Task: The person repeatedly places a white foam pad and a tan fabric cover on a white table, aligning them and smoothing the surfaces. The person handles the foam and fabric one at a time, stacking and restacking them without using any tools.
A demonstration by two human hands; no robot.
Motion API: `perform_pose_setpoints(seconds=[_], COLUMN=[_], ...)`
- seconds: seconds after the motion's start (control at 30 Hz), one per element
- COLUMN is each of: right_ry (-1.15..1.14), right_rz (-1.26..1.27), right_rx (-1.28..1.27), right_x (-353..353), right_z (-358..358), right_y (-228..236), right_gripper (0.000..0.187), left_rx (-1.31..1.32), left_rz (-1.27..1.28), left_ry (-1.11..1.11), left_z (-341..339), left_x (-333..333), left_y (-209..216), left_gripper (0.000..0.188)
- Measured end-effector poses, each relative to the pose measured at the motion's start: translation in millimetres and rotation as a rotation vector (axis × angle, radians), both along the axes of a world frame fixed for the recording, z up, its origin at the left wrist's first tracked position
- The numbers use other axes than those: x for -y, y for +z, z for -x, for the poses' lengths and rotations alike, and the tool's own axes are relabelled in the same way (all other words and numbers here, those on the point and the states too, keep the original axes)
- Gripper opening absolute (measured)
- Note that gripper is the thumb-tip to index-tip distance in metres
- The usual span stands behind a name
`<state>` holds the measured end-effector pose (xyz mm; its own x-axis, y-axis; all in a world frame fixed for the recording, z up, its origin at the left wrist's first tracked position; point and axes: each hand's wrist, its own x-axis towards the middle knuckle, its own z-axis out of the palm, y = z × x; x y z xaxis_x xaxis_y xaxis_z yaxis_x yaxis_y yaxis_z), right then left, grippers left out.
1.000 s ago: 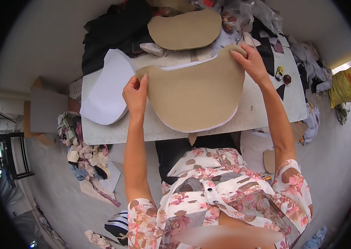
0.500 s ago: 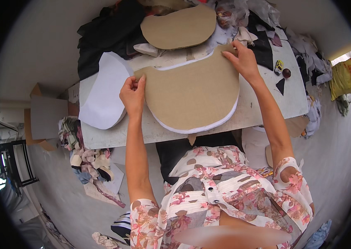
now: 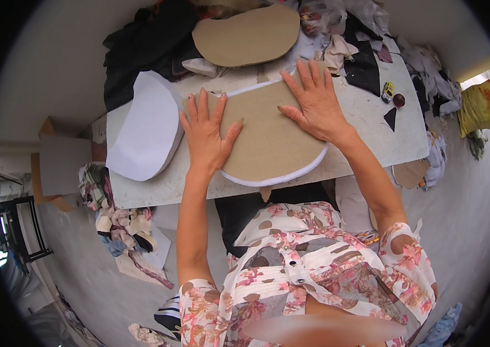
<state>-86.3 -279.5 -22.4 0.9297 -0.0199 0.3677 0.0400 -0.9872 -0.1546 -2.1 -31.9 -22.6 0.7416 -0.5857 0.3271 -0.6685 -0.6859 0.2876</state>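
Observation:
A beige, rounded fabric panel (image 3: 265, 127) lies in front of me on top of a white piece (image 3: 276, 178), whose edge shows along the bottom curve and the top. My left hand (image 3: 205, 133) lies flat on the panel's left side, fingers spread. Over the upper right part, my right hand (image 3: 317, 107) also presses flat with its fingers apart. To the left rests a stack of white curved pieces (image 3: 145, 127). Beyond the panel is a second beige panel (image 3: 248, 36) of similar shape.
The white table (image 3: 372, 139) carries black cloth (image 3: 149, 49) at the far left and fabric scraps (image 3: 337, 55) at the far right. A toy car (image 3: 388, 91) and a dark red ball (image 3: 399, 100) sit on the right. Cloth scraps (image 3: 126, 222) hang below the left edge.
Both hands have let go of the panel's upper corners. They have opened and now lie flat on its surface, the right one shifted inward to the left.

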Motion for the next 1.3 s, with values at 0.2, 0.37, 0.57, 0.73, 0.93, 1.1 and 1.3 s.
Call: perform_pose_setpoints(seconds=[0.2,0.37,0.57,0.73,0.93,1.1,1.3], right_ry=[0.001,-0.032,0.238,0.520,0.561,0.612,0.623], right_rz=[-0.013,0.023,-0.569,-0.579,-0.269,-0.249,-0.413], right_rx=[-0.055,-0.054,0.127,-0.193,-0.046,-0.172,-0.182], right_x=[1.2,0.3,-94.3,-221.1,-300.4,-298.1,-286.3], right_z=[0.9,-3.4,-53.9,-121.9,-155.4,-161.3,-163.1], right_y=[-5.4,7.0,83.0,50.3,-14.7,-14.7,-6.8], right_gripper=[0.066,0.061,0.020,0.016,0.009,0.008,0.012], left_rx=[-0.031,-0.074,0.001,0.073,0.037,0.065,0.034], left_rz=[-0.028,0.150,0.674,1.067,1.292,1.085,0.268], left_ry=[0.011,-0.007,0.117,0.488,0.795,0.853,0.987], left_z=[0.9,-1.0,12.8,16.1,15.7,-4.5,-27.8], left_x=[-3.5,-6.2,-42.7,-102.9,-182.6,-204.7,-194.9], left_y=[-4.2,-8.1,-4.7,-9.5,-15.3,-29.4,-63.4], left_gripper=[0.064,0.064,0.050,0.030,0.031,0.033,0.050])
